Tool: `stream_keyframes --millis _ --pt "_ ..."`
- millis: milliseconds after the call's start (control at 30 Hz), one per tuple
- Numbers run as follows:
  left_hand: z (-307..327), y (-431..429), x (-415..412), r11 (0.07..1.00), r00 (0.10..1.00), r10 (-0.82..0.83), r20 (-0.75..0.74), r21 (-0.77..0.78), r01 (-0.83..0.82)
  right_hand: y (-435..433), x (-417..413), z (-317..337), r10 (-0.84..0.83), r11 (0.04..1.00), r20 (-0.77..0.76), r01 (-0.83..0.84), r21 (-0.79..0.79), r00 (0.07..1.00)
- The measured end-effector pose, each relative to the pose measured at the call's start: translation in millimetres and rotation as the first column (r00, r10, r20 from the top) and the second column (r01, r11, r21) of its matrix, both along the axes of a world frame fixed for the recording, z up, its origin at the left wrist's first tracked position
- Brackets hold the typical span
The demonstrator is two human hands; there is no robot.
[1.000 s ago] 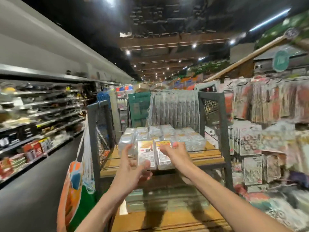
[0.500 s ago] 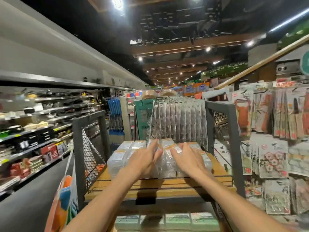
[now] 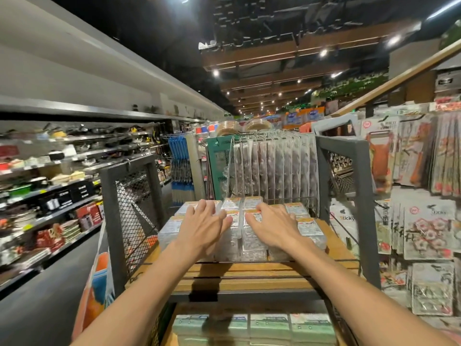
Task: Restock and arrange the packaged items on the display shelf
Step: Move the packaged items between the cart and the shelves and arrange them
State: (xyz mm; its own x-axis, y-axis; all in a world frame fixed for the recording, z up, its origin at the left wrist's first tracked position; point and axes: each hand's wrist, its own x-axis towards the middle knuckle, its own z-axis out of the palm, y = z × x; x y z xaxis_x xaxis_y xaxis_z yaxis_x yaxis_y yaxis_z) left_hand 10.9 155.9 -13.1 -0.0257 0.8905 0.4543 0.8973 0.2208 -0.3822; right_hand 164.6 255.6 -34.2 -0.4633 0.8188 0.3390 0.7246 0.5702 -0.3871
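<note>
Our left hand (image 3: 202,227) and right hand (image 3: 274,227) lie flat, fingers spread, on clear packs (image 3: 310,229). The packs sit on a wood shelf (image 3: 249,273). We see racks (image 3: 62,211) far left and cards (image 3: 427,228) hanging right.

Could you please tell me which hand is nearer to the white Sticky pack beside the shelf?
Right. The right hand rests on the boxes just left of the Sticky pack; the left hand rests further left, on the boxes' other side.
</note>
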Motion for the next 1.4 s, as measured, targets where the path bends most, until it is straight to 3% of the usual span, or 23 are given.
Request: stream_keyframes --millis 133,233,333,433,533,600,633,700,733,833,900,933,1033,1100,1200,1300,1400 --pt "-6 -3 -2 1.0 0.998 0.0 0.062 0.027 -0.002 -1 0 0 -0.001 1.0 0.021 0.0 0.018 1.0" --pt "-8 -19 -2 0.976 0.992 -0.106 0.073 0.199 0.09 -13 2 -4 -0.009 0.982 -0.091 0.026 0.189 0.996" --pt "-12 -60 -6 0.908 0.962 -0.251 0.105 0.37 0.196 -53 -4 -7 0.166 0.898 -0.27 -0.032 0.44 0.949" --pt "-43 -132 -25 0.884 0.933 -0.281 0.225 0.438 0.161 -121 -29 -32 0.454 0.802 -0.301 -0.238 0.547 0.839" --pt "-116 -231 -54 0.911 0.918 -0.085 0.386 0.403 -0.085 -203 -70 -91 0.68 0.7 -0.223 -0.526 0.484 0.699" --pt "-179 -313 -68 0.904 0.849 0.126 0.513 0.293 -0.311 -267 -100 -139 0.788 0.607 -0.161 -0.709 0.359 0.594" --pt "-206 -341 -69 0.886 0.795 0.207 0.569 0.236 -0.4 -289 -108 -159 0.821 0.567 -0.119 -0.77 0.293 0.559" --pt "-270 -438 -66 0.767 0.581 0.429 0.691 0.062 -0.639 -366 -141 -210 0.903 0.429 -0.065 -0.893 0.138 0.424" --pt "-299 -466 -64 0.727 0.486 0.458 0.744 0.001 -0.687 -387 -149 -230 0.921 0.391 -0.026 -0.918 0.069 0.39" --pt "-376 -572 -33 0.523 0.092 0.549 0.831 -0.255 -0.813 -476 -172 -293 0.974 0.223 0.077 -0.959 -0.173 0.212" --pt "-413 -640 -11 0.347 -0.179 0.52 0.835 -0.398 -0.849 -543 -187 -331 0.983 0.1 0.18 -0.943 -0.318 0.044" --pt "-430 -665 -1 0.285 -0.265 0.481 0.836 -0.435 -0.854 -570 -192 -347 0.975 0.056 0.219 -0.909 -0.412 -0.039" --pt "-471 -714 13 0.179 -0.479 0.307 0.822 -0.544 -0.819 -624 -209 -392 0.939 0.019 0.297 -0.836 -0.548 -0.173" --pt "-520 -748 17 0.161 -0.585 0.226 0.779 -0.623 -0.766 -654 -221 -423 0.919 0.059 0.338 -0.776 -0.628 -0.204" --pt "-567 -776 16 0.156 -0.653 0.12 0.748 -0.664 -0.731 -680 -235 -463 0.922 0.142 0.337 -0.644 -0.752 -0.19" --pt "-585 -789 3 0.123 -0.725 0.041 0.687 -0.724 -0.679 -700 -246 -509 0.94 0.249 0.33 -0.476 -0.843 -0.091" --pt "-614 -801 2 0.123 -0.85 0.049 0.525 -0.848 -0.516 -710 -242 -553 0.929 0.357 0.369 -0.257 -0.898 0.004"
